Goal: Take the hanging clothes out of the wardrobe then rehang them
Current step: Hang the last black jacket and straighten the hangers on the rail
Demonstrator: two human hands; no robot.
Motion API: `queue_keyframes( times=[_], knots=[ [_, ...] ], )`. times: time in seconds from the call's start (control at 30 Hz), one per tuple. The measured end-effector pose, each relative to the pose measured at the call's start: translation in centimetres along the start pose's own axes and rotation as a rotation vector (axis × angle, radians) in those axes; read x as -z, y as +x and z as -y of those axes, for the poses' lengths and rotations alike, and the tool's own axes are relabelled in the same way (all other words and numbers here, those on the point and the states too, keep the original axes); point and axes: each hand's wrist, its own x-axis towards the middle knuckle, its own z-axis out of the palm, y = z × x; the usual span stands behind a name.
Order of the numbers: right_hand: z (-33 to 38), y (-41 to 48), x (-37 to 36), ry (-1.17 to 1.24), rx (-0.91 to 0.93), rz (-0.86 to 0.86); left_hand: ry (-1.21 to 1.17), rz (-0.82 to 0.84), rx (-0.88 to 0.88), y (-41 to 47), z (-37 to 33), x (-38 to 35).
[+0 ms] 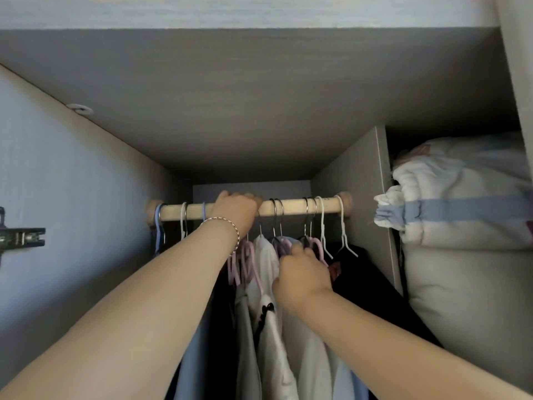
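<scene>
A wooden rail (294, 207) spans the wardrobe, carrying several hangers with metal and white hooks. Below hang white, pale blue and dark clothes (277, 336). My left hand (235, 210), with a bracelet at the wrist, reaches up with its fingers curled over the rail near the middle. My right hand (302, 272) is lower and grips the shoulders of a bunch of pink and purple hangers (291, 243) just under the rail. A black garment (363, 272) hangs at the far right on a white hanger (344, 235).
Grey wardrobe walls close in on both sides, with a shelf board (259, 90) right overhead. A door hinge (20, 236) sticks out at the left. Bundled white bedding (461, 215) fills the compartment to the right of the divider.
</scene>
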Motion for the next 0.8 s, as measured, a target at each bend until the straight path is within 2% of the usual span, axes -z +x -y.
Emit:
queue_keyframes(
  times=[0.2, 0.33, 0.47, 0.6, 0.7, 0.8],
  knots=[
    [0.9, -1.7, 0.6, 0.049, -0.027, 0.055, -0.072, 0.041, 0.116, -0.9, -1.7, 1.0],
    [1.1, -4.4, 1.2, 0.156, -0.052, 0.047, -0.312, 0.036, 0.271, -4.2, -2.3, 1.2],
    [1.3, -8.0, 2.0, 0.159, -0.039, 0.015, -0.319, 0.03, 0.292, -9.0, -2.9, 3.1],
    [1.6, -11.9, 2.8, 0.193, -0.006, 0.019, -0.462, 0.193, 0.308, -14.8, -4.6, 5.3],
    [1.9, -15.1, 3.8, 0.149, 0.021, 0.125, -0.501, 0.336, 0.349, -19.7, -5.9, 6.9],
    [2.3, -18.9, 4.8, 0.175, 0.073, 0.304, -0.546, 0.359, 0.402, -25.6, -7.4, 9.5]
  ],
)
